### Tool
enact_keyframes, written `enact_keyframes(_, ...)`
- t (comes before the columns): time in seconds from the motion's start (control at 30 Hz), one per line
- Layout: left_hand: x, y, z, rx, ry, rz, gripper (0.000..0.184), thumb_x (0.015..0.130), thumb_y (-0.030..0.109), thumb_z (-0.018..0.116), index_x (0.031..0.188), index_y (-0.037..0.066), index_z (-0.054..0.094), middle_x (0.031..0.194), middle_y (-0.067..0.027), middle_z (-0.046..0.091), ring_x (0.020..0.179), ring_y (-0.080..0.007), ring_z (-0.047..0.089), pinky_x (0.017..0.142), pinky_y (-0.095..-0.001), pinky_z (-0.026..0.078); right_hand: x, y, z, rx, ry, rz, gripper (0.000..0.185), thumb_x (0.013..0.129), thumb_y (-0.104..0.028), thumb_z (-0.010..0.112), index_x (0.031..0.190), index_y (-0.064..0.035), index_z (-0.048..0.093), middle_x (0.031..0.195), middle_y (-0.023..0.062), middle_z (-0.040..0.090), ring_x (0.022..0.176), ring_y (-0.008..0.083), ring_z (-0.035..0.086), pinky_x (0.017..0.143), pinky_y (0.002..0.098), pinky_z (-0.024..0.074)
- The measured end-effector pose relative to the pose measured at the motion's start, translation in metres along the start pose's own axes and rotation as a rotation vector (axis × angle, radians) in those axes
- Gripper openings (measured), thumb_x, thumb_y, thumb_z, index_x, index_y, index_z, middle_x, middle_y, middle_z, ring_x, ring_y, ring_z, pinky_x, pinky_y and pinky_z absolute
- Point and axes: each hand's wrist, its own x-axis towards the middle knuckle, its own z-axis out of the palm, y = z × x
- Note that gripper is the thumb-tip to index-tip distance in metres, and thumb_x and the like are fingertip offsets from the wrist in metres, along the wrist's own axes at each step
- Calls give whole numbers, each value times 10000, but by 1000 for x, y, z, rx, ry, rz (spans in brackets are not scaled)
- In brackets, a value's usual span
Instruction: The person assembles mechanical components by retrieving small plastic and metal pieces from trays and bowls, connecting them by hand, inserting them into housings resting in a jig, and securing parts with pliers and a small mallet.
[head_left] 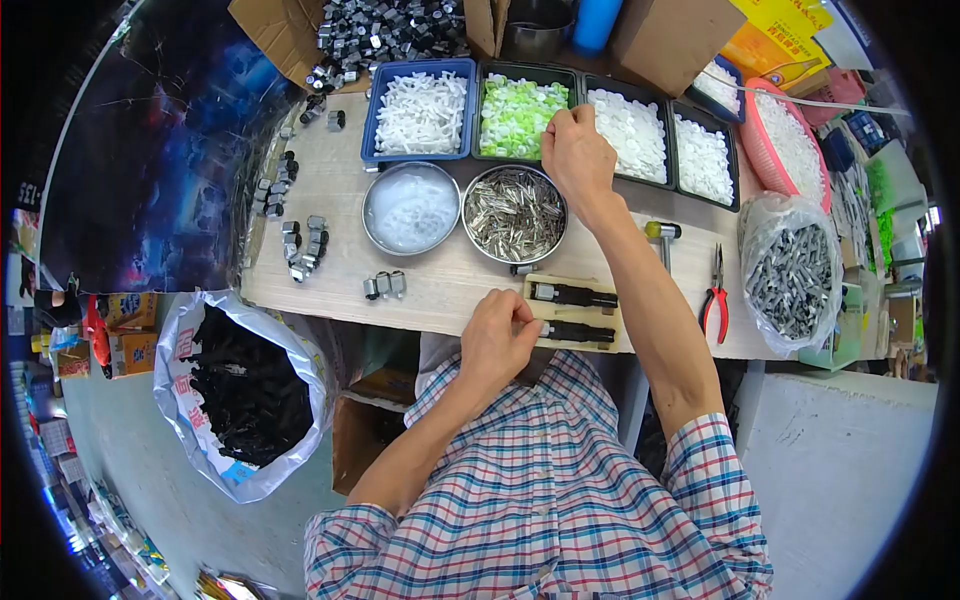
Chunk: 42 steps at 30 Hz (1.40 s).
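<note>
My right hand [580,155] reaches over the right edge of the black tray of green and white plastic pieces [515,110]. Its fingers are pinched, and whatever is between them is hidden. Down by the table's front edge, my left hand [498,338] is curled closed beside a cream fixture [618,342]. Its fingertips are at the near end of the lower black part [580,332] lying in that fixture; I cannot make out what they grip. A second black part [575,294] with a metal end lies in the upper slot.
Steel bowls hold metal pins [514,215] and a whitish substance [410,208]. Trays of white pieces [625,135] line the back. A hammer [665,238], red-handled pliers [716,300] and a bag of metal parts [790,275] lie right. Left below hangs a sack of black parts [250,390].
</note>
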Motion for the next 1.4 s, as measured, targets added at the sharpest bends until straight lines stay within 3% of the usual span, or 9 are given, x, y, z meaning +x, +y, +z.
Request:
enact_keyframes(0.13, 2, 12, -5, 79, -40, -15, 196, 833, 80, 752, 871, 11, 573, 819, -120, 601, 769, -285, 617, 708, -385, 498, -8, 8, -3, 163, 90, -14, 151, 910, -162, 695, 972, -28, 660, 1011, 158, 605, 807, 341, 694, 705, 447, 557)
enact_keyframes(0.23, -4, 21, -3, 261, 39, 192, 163, 842, 55, 733, 862, 18, 575, 816, -126, 603, 782, -309, 625, 698, -398, 497, -33, 12, -16, 533, 103, 12, 122, 919, -119, 688, 971, -21, 638, 1009, 133, 607, 794, 279, 668, 691, 405, 535)
enact_keyframes(0.27, -4, 21, -3, 245, 33, 209, 153, 841, 49, 731, 877, 20, 585, 810, -132, 601, 779, -321, 624, 697, -411, 498, -49, 10, -26, 547, 140, -55, 108, 914, -63, 689, 960, -16, 604, 985, 113, 600, 789, 221, 632, 668, 361, 512)
enact_keyframes(0.33, -2, 21, -4, 209, 27, 239, 141, 839, 37, 726, 906, 22, 603, 800, -144, 598, 773, -347, 622, 695, -438, 501, -88, -4, -52, 670, 70, 75, 102, 926, -33, 682, 954, -15, 586, 997, 106, 611, 838, 179, 631, 692, 306, 515)
enact_keyframes(0.43, 25, 15, -5, 59, 194, 199, 166, 825, 21, 723, 960, 25, 626, 848, -146, 610, 855, -358, 621, 760, -460, 501, -150, 2, -53, 998, 28, 231, 63, 983, -11, 630, 986, -13, 567, 1067, 92, 635, 936, 138, 635, 842, 278, 536)
enact_keyframes(0.57, 84, 5, -9, 448, 295, 431, 197, 813, 1, 708, 999, 28, 648, 934, -130, 628, 1000, -342, 605, 872, -465, 485, -202, -9, -80, 1188, -37, 417, 45, 1015, 16, 592, 1034, 1, 554, 1112, 93, 645, 1004, 127, 650, 943, 281, 534)
enact_keyframes(0.73, 108, -2, -2, 715, 198, 477, 128, 809, 32, 712, 927, 42, 663, 944, -108, 638, 985, -312, 596, 850, -443, 477, -226, -13, -102, 1240, -37, 549, 93, 1015, 19, 601, 1104, 4, 581, 1127, 97, 651, 1004, 131, 664, 951, 282, 542)
enact_keyframes(0.93, 112, -7, -2, 676, 193, 526, 100, 808, 63, 733, 866, 50, 653, 906, -105, 637, 950, -303, 598, 824, -431, 480, -221, -10, -106, 1242, -108, 624, 151, 1008, 15, 618, 1158, 27, 601, 1100, 82, 661, 1042, 139, 678, 960, 284, 554)
enact_keyframes(1.4, 114, -14, -7, 622, 152, 566, 165, 792, 28, 748, 902, 25, 625, 933, -123, 623, 944, -336, 588, 814, -444, 490, -214, -20, -94, 1339, -159, 660, 150, 1011, -6, 623, 1156, 25, 601, 1065, 85, 682, 993, 141, 691, 938, 279, 568)
